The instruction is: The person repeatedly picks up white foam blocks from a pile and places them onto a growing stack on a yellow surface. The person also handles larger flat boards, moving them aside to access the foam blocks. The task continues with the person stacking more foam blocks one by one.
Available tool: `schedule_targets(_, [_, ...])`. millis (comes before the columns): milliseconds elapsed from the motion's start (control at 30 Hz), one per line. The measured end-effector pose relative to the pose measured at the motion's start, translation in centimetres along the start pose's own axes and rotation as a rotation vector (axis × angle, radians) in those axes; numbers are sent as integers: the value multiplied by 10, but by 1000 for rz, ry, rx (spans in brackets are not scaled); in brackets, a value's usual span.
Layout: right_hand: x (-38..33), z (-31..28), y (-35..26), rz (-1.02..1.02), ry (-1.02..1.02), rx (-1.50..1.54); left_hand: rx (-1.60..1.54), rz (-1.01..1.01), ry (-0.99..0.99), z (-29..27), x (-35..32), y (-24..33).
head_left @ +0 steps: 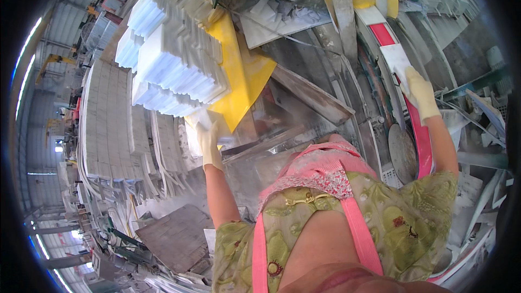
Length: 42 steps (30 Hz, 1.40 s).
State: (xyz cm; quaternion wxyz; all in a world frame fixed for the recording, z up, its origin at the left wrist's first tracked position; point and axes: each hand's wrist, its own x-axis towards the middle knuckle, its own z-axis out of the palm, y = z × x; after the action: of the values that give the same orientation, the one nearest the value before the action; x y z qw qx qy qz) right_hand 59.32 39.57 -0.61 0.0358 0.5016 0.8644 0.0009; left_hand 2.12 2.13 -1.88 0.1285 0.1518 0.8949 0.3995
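Observation:
A pale glove covers my left hand (210, 140). Its fingers close on the near end of a white stone piece (218, 123) at the foot of a tall pile of white stone slabs (176, 57) with stepped edges. My right hand (420, 91), gloved the same way, is well over to the right. It grips a long red-and-white rail (417, 130), and the undersides of its fingers are hidden. Between the pile and the machine frame hangs a yellow sheet (239, 76), partly under the slabs.
Long grey stone slabs (106, 125) stand stacked at the left. A wooden board (312, 95) slants across the middle beside metal rails. Near my right arm is a round, dusty disc (401, 153). Offcuts lie at far right, and a flat brown board (176, 237) lies lower left.

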Motion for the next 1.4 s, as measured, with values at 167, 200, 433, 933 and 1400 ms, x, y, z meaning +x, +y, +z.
schedule_targets(167, [33, -49, -44, 149, 19, 671, -103, 18, -37, 0, -7, 3])
schedule_targets(200, [34, -54, -68, 131, -84, 1046, -39, 1, -33, 1, -7, 4])
schedule_targets(433, [13, -34, -340, -249, -324, 1833, 126, 2, -30, 0, -7, 13])
schedule_targets(933, [-35, 7, -551, -286, -112, 1385, -15, 48, -136, -10, -14, 15])
schedule_targets(1400, [16, 33, -486, -867, -177, 1294, -390, -60, -206, -14, 1, -13])
